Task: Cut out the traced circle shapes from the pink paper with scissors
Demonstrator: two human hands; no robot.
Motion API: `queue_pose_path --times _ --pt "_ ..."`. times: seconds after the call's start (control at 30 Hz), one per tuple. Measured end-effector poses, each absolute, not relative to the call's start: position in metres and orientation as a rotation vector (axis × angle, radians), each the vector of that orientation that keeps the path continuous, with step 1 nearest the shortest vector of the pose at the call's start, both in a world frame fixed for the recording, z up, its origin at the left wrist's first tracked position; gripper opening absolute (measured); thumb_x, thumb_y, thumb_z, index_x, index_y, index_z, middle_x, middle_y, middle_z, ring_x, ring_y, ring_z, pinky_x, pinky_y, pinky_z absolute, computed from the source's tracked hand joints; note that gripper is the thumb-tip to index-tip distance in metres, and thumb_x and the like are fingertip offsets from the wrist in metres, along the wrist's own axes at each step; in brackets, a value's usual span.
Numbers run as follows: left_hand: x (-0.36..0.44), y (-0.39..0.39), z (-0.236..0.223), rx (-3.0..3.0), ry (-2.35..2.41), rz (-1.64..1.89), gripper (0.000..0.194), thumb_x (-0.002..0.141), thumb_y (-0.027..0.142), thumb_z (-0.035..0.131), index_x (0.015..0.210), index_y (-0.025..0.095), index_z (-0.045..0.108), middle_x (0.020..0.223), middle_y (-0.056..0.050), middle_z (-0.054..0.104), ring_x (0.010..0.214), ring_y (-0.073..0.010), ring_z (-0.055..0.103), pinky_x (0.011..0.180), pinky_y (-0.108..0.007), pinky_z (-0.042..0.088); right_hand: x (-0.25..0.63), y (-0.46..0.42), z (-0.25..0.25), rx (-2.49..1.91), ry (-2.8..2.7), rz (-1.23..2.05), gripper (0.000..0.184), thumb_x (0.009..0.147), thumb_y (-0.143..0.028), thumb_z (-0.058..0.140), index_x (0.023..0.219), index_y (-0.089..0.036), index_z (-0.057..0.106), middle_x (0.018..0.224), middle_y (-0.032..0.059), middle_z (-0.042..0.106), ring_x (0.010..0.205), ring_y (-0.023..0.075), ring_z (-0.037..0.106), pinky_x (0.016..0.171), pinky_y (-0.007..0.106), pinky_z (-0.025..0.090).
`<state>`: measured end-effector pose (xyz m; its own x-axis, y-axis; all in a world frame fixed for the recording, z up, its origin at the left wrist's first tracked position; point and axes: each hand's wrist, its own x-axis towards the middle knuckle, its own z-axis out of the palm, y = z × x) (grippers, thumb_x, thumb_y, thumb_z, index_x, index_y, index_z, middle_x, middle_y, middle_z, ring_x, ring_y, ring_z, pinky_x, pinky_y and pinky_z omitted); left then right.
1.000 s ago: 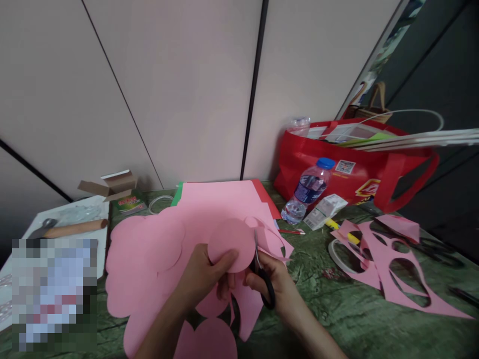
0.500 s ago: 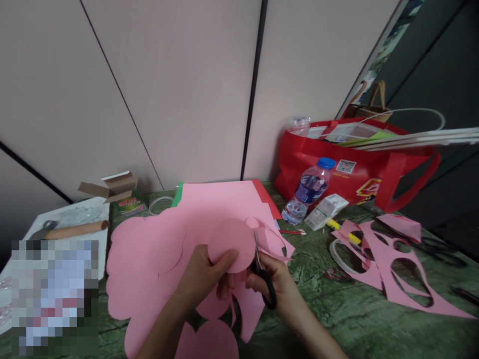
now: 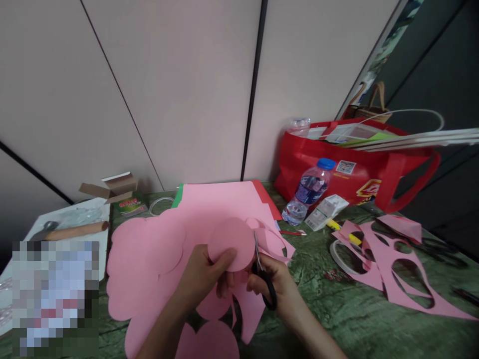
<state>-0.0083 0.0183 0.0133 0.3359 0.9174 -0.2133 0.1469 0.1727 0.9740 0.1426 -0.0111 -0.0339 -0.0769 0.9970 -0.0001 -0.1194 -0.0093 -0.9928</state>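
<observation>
Over layered pink paper [image 3: 138,269] on a green marbled tabletop [image 3: 329,299], the person's 2 hands are close together. The left hand [image 3: 209,271] grasps a round pink disc [image 3: 230,239] by its lower left part, the thumb laid flat on the upper face and the other fingers bent underneath. The right hand [image 3: 273,274] grips a pair of scissors [image 3: 267,280] by the black handles, with the blades pointing away from the person along the disc's right edge; whether they touch the paper cannot be told. More rounded pink shapes lie to the left and below the hands, overlapping. At the back, a pink sheet [image 3: 220,192] lies flat, a green sheet [image 3: 178,193] showing at its left edge and a red sheet [image 3: 266,198] at its right. Farther right, a bottle [image 3: 310,188] with a blue cap leans in front of a red bag [image 3: 310,159], just beside a small white carton [image 3: 326,212]. Near these, pink offcuts [image 3: 383,271] with round and oval holes partly cover a white ring [image 3: 339,258]. To the left, a wooden-handled tool [image 3: 80,231] rests on a white board [image 3: 103,244], near an opened cardboard box [image 3: 130,204].
</observation>
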Motion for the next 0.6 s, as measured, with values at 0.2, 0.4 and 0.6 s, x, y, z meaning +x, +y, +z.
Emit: queue_pose_path --times 0.2,0.4,0.6 --pt "-0.0082 0.0187 0.0148 1.324 1.119 0.758 0.048 0.079 0.041 0.051 0.040 0.014 0.054 0.030 0.001 0.046 0.026 -0.0080 0.042 0.034 -0.020 0.030 0.1433 -0.0114 -0.0368 -1.092 -1.180 1.324 0.033 0.061 -0.046 0.069 0.061 -0.019 0.051 0.046 -0.0046 0.048 0.041 0.0103 0.040 0.039 0.023 0.033" --pt "-0.0081 0.0183 0.0170 1.306 1.113 0.761 0.048 0.078 0.041 0.050 0.039 0.014 0.054 0.030 0.001 0.046 0.026 -0.0084 0.042 0.034 -0.021 0.030 0.1416 -0.0113 -0.0329 -1.123 -1.147 1.332 0.032 0.057 -0.045 0.070 0.059 -0.019 0.052 0.044 -0.0044 0.049 0.038 0.0106 0.041 0.037 0.023 0.033" --pt "-0.0115 0.0169 0.0210 1.318 1.130 0.760 0.048 0.079 0.041 0.050 0.039 0.014 0.055 0.028 0.001 0.045 0.026 -0.0084 0.041 0.036 -0.021 0.032 0.1392 -0.0119 -0.0361 -1.097 -1.125 1.352 0.028 0.058 -0.038 0.070 0.057 -0.018 0.050 0.041 -0.0053 0.048 0.035 0.0088 0.039 0.035 0.021 0.031"
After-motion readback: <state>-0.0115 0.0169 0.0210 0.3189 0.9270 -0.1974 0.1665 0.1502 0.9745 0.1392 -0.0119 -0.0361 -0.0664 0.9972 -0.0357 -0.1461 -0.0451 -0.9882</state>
